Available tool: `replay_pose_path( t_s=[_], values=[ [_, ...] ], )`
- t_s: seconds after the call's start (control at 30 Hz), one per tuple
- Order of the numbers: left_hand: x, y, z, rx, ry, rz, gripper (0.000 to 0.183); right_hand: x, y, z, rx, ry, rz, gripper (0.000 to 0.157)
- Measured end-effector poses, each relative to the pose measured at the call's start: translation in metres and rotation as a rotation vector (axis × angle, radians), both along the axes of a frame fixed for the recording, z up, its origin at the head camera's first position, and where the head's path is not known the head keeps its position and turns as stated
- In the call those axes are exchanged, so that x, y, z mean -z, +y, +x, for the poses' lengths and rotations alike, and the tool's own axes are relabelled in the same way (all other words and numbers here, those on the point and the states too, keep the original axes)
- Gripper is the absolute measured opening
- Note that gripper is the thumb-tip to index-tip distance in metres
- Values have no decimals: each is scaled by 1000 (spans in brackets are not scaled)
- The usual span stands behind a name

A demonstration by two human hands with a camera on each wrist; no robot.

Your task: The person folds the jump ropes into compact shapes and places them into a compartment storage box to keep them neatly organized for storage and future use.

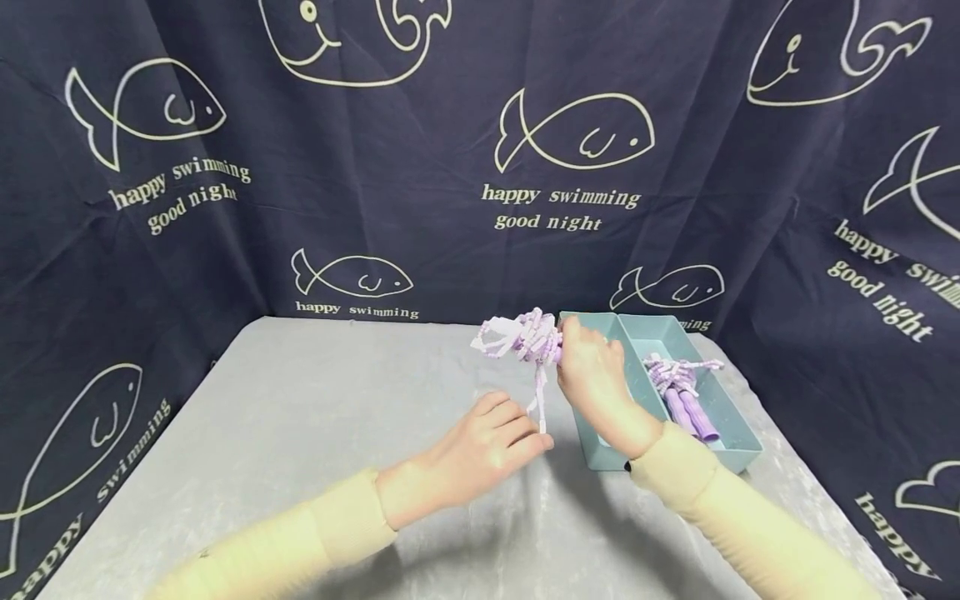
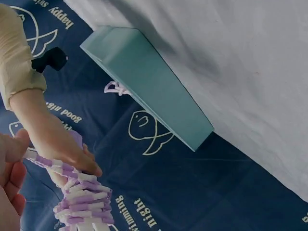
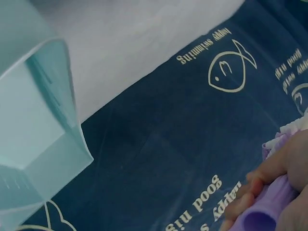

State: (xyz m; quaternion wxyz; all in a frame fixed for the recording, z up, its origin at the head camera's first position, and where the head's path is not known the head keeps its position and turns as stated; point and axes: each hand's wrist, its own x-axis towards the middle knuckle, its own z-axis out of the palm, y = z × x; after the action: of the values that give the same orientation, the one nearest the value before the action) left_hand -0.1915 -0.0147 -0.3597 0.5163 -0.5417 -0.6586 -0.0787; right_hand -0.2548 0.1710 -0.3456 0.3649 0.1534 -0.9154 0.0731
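Note:
My right hand [image 1: 596, 367] grips the purple handles of a beaded jump rope [image 1: 536, 337] above the table, close to the left wall of a teal bin [image 1: 600, 454]. The rope's white and purple beads are wound into a bundle, with loops sticking out to the left. One strand hangs from the bundle down to my left hand [image 1: 487, 446], whose thumb and fingertips pinch it. In the left wrist view this strand [image 2: 60, 166] runs tight to the fingers. The right wrist view shows a hollow handle end [image 3: 262, 219] poking out of my right fist.
A second bundled jump rope [image 1: 675, 375] lies in the bin's right compartment, its purple handles [image 1: 693, 417] toward me. A divider splits the bin lengthwise. Grey cloth covers the table [image 1: 337, 400], and a dark blue fish-print curtain [image 1: 420, 183] surrounds it at the back and sides.

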Motion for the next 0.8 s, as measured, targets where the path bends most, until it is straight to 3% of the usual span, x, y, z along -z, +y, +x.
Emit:
replay_pose_path(
  t_s=[0.2, 0.43, 0.63, 0.8],
  values=[
    [-12, -3, -4, 41, 19, 51, 11, 7, -3, 0, 3, 208, 161, 11],
    [-28, -11, -5, 18, -37, 125, 14, 7, -3, -1, -75, 450, 329, 21],
    [-41, -19, -14, 8, -180, 155, 19, 7, -5, 4, -206, 459, 425, 15],
    [-48, -25, -24, 17, -372, 123, 15, 5, -6, 7, -328, 425, 495, 10]
  ],
)
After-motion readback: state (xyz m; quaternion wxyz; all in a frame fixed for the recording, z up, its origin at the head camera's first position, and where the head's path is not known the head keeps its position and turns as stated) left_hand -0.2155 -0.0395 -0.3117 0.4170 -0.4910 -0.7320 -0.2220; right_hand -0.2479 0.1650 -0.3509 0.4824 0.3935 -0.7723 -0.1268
